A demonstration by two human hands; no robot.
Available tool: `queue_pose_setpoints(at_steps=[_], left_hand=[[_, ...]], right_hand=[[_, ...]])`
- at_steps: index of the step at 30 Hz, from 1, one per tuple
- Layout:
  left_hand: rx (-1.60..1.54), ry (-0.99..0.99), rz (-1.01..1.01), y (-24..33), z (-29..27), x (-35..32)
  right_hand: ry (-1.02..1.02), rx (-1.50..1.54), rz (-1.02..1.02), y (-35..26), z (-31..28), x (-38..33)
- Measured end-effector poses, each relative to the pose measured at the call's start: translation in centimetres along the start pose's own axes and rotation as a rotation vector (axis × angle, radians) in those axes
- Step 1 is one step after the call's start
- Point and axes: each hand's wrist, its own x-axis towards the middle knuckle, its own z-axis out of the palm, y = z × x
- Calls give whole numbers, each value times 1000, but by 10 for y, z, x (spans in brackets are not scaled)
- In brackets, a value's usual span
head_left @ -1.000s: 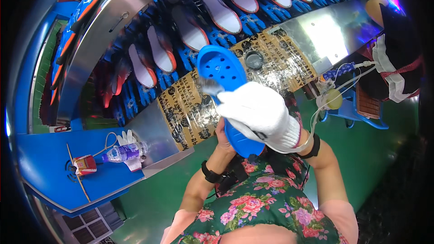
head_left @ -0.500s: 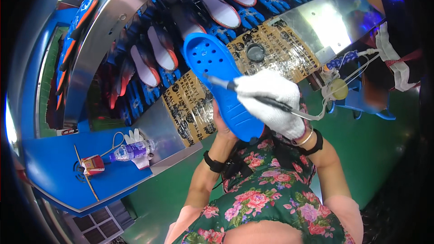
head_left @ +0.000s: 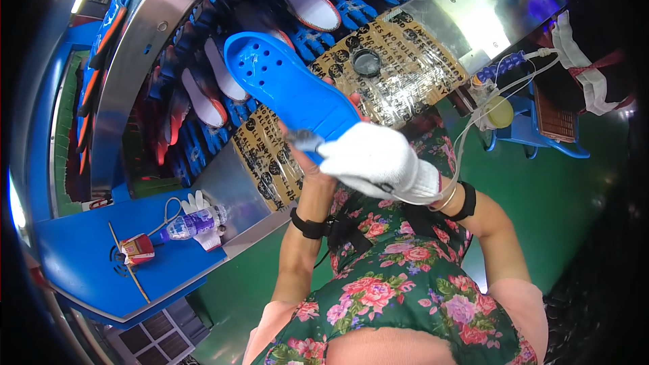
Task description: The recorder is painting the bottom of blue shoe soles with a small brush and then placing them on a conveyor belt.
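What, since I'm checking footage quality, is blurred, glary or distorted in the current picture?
Head view: brush tip at the gloved right hand smeared, probably by motion, while the blue sole's holes look sharper; head view: white glare on the metal counter, shiny streaks on the taped cardboard; head view: fisheye framing, corners black.

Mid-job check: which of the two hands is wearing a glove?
The right hand: it is covered in white knit and holds a brush-like tool. The left hand is bare, holding the blue sole.
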Motion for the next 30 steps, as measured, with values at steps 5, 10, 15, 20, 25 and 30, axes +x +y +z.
queue_pose_setpoints(at_steps=[5, 10, 15, 20, 25, 30], left_hand=[[78, 256, 172, -3, 15, 0], [31, -59, -39, 14, 2, 3], [-16, 120, 45, 11, 14, 0], [129, 121, 3, 26, -1, -1], [182, 123, -47, 25, 7, -2], [235, 99, 8, 35, 10, 4]], right_hand=[[91, 72, 132, -2, -20, 17], [-74, 117, 8, -13, -4, -3], [26, 153, 232, -2, -17, 4], [-148, 219, 108, -20, -12, -5], [-8, 198, 247, -7, -15, 1], [-155, 352, 225, -22, -13, -4]])
